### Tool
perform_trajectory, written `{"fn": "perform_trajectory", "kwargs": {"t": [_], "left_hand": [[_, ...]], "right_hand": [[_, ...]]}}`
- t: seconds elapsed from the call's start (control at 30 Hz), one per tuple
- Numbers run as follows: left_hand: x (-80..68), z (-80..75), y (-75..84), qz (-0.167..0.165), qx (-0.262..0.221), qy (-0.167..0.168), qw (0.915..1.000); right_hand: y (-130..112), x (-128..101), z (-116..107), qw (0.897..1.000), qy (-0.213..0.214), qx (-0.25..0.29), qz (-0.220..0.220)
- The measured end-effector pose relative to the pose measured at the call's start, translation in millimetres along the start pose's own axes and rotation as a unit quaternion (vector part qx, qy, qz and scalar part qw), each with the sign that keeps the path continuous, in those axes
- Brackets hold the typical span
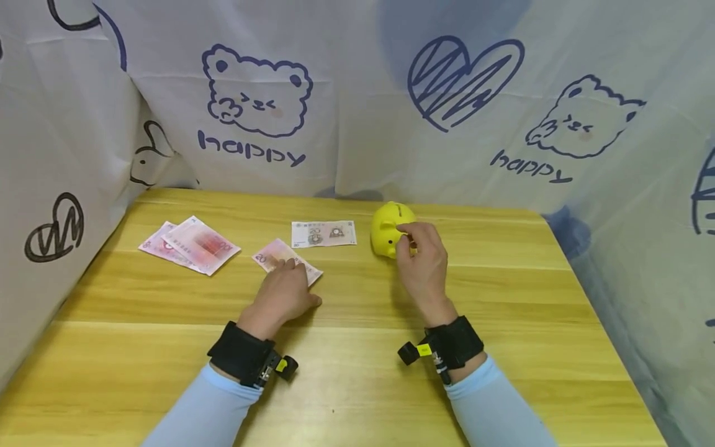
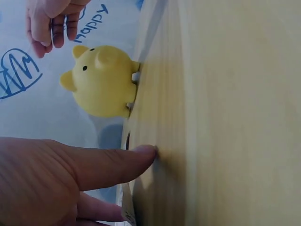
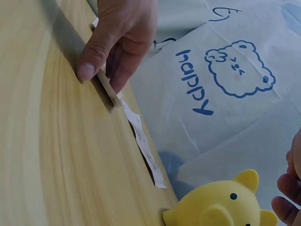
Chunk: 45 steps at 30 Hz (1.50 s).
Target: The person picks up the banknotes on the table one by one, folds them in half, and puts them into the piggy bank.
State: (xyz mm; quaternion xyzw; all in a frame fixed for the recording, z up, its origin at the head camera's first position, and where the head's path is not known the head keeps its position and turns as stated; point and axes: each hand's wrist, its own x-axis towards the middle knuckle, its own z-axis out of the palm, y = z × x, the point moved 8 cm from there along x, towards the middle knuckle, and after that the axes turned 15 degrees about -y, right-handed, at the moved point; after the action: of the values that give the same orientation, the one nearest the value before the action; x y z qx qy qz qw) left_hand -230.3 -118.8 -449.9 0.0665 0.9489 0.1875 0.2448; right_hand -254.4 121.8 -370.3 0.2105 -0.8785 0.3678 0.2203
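A yellow piggy bank stands at the back middle of the wooden table. My right hand hovers close beside its top with loosely curled fingers, and nothing shows in them. My left hand lies on a pink banknote. In the right wrist view the thumb sits in front of the note's slightly raised edge and the fingers behind it, pinching it. My left thumb touches the tabletop.
A greenish 20 banknote lies flat between the pink note and the pig. A small pile of pink notes sits at the back left. A printed cloth walls in the table at the back and both sides.
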Motion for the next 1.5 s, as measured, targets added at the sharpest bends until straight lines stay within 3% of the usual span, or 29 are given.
{"fn": "perform_trajectory", "kwargs": {"t": [0.17, 0.4, 0.53, 0.63, 0.77, 0.93, 1.03, 1.13, 1.23, 1.5], "left_hand": [[-1.4, 2.9, -1.6, 0.005, 0.014, 0.002, 0.9999], [-3.3, -0.3, 5.0, 0.042, 0.034, 0.028, 0.9981], [-3.8, -0.9, 9.1, 0.058, 0.044, 0.029, 0.9969], [-4.7, -0.7, 13.0, 0.070, 0.047, 0.021, 0.9962], [-9.9, -5.5, 21.5, 0.094, 0.024, -0.002, 0.9953], [-23.5, -27.2, 31.0, 0.121, -0.060, -0.010, 0.9908], [-30.3, -42.4, 34.4, 0.153, -0.155, -0.002, 0.9761], [-32.5, -51.5, 34.1, 0.180, -0.266, -0.003, 0.9470], [-32.0, -55.5, 31.7, 0.190, -0.330, -0.003, 0.9249], [-33.4, -65.6, 17.8, 0.179, -0.358, 0.014, 0.9164]], "right_hand": [[-5.0, -3.2, 3.4, 1.000, -0.005, 0.002, -0.011], [-14.8, -7.3, 5.6, 0.999, 0.000, 0.017, -0.047], [-19.0, -9.3, 13.8, 0.998, -0.019, 0.023, -0.056], [-21.1, -11.1, 23.9, 0.997, -0.057, 0.030, -0.046], [-22.5, -12.8, 42.0, 0.987, -0.147, 0.057, -0.003], [-22.7, -13.9, 63.3, 0.952, -0.257, 0.153, 0.063], [-26.9, -13.7, 69.4, 0.925, -0.298, 0.221, 0.087], [-32.4, -14.2, 72.0, 0.899, -0.331, 0.267, 0.108], [-35.3, -14.4, 71.5, 0.884, -0.352, 0.279, 0.126], [-28.7, -7.0, 60.3, 0.882, -0.372, 0.250, 0.147]]}}
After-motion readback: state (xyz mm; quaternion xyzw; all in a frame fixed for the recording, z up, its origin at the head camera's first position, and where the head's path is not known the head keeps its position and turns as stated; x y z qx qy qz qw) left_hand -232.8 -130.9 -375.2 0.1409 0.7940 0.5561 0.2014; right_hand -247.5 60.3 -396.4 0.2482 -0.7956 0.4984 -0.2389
